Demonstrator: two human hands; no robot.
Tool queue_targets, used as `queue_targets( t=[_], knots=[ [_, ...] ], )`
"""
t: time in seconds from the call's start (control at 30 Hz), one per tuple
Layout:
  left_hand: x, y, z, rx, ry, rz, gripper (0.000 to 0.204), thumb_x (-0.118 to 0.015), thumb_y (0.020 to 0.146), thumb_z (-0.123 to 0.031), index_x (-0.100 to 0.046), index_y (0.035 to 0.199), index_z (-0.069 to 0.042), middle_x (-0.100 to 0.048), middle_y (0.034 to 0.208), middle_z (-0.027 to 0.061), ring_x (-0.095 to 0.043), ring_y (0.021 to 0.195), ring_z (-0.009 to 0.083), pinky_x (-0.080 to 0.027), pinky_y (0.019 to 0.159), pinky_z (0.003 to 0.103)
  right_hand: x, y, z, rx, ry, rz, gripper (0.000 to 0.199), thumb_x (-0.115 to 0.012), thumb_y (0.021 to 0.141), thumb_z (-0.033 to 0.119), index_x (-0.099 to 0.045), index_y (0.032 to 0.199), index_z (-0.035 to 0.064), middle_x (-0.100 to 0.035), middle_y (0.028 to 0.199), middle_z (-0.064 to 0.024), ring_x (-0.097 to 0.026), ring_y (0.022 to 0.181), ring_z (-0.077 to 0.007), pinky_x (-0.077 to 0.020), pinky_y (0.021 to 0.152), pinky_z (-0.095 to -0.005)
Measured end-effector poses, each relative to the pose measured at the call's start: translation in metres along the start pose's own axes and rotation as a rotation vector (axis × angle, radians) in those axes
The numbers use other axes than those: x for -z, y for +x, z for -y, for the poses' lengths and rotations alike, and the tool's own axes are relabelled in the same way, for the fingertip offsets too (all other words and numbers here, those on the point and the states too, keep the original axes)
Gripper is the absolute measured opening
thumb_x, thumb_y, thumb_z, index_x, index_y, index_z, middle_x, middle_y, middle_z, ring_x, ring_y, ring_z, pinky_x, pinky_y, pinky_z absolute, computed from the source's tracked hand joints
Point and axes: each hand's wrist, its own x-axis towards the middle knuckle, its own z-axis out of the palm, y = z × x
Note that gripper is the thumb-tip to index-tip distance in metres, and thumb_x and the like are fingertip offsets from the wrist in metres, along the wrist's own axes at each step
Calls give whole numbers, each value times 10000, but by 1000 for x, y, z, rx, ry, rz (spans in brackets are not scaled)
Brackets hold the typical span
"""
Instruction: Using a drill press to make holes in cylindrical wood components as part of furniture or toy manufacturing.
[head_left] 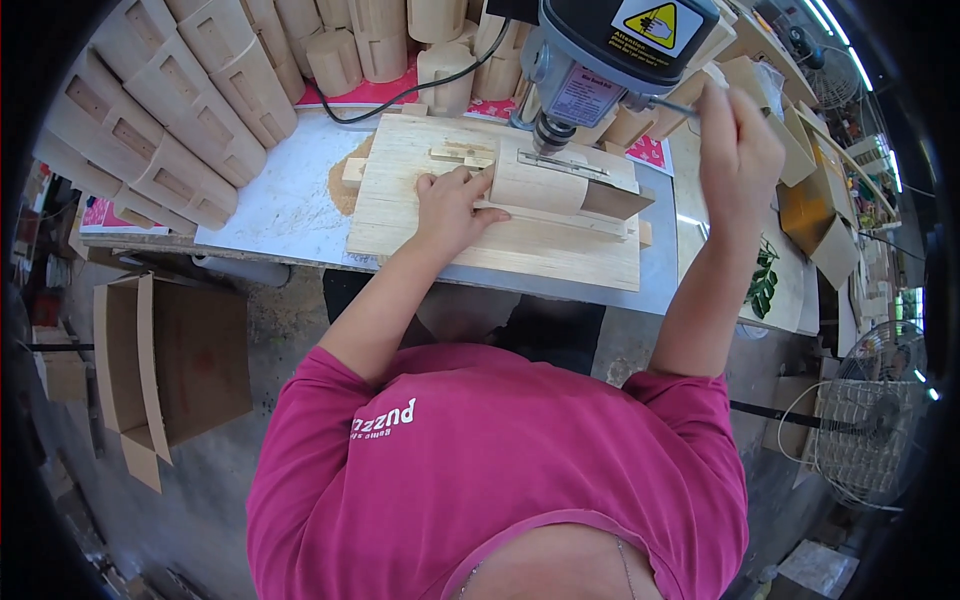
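Note:
My left hand (453,208) is bent round the left end of a pale curved wooden block (538,187), its thumb stretched along the near side. The block lies in a wooden jig (615,205) on a flat board (430,240). A slotted metal strip (565,163) runs along the top of the jig. Just above it hangs the chuck (552,135) of a drill press (620,50); whether the bit touches the wood I cannot tell. Raised at the right, my right hand (738,145) is closed round the drill press's feed lever (676,106), slightly blurred.
Stacks of rounded wooden blocks with cut recesses (150,110) fill the table's left and back. Sawdust (345,185) lies beside the board, and a black cable (400,100) crosses behind it. An open cardboard box (200,360) stands on the floor at left, a fan (880,410) at right.

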Motion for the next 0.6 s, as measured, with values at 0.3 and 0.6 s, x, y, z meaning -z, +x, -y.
queue_targets(
  t=[0.3,0.6],
  knots=[
    [-3,4,-1,3,-11,46,583,-734,618,-408,-587,1139,-191,-532,757,16,-511,728,193,-262,725,360,-52,-99,-23,-41,316,-153,104,-538,848,50,-590,791,-20,-488,593,-84,-451,501,-142,-353,477,-263],
    [-4,4,-2,4,7,38,572,-737,612,-413,-594,1099,-149,-528,753,15,-511,734,193,-265,724,358,-74,-109,-39,106,342,-205,77,-548,830,41,-600,846,-15,-524,641,-90,-481,562,-191,-369,509,-299]
  ],
)
